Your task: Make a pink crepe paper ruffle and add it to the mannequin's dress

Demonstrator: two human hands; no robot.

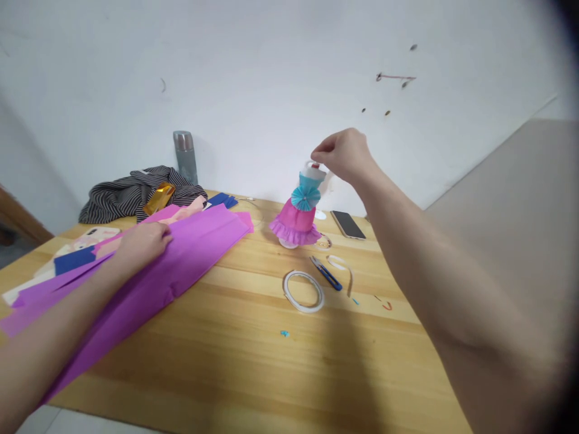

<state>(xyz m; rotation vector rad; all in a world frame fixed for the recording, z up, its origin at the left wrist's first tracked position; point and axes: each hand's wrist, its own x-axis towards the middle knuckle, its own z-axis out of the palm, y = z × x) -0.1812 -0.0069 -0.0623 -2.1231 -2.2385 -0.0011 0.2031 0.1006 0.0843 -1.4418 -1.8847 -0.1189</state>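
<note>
My right hand (pixel 344 152) pinches the neck top of a small dress form (pixel 312 173) near the wall, fingers closed on it. The form wears a blue paper bodice with a pleated blue rosette (pixel 305 198) at the waist. Below hangs a pink skirt (pixel 296 220) with a ruffled purple hem. The form leans a little, and its white base (pixel 287 244) shows under the hem. On the left, my left hand (pixel 145 242) lies on large purple crepe paper (pixel 199 253), its fingers curled against the sheet. Their tips are partly hidden.
A roll of double-sided tape (pixel 304 292), blue-handled thread snips (pixel 326 274) and a white strip (pixel 340 263) lie mid-table. A phone (pixel 347 225) lies at the back right. Striped cloth (pixel 126 193) and a flask (pixel 185 158) stand back left. Paper scraps (pixel 284 333) are scattered.
</note>
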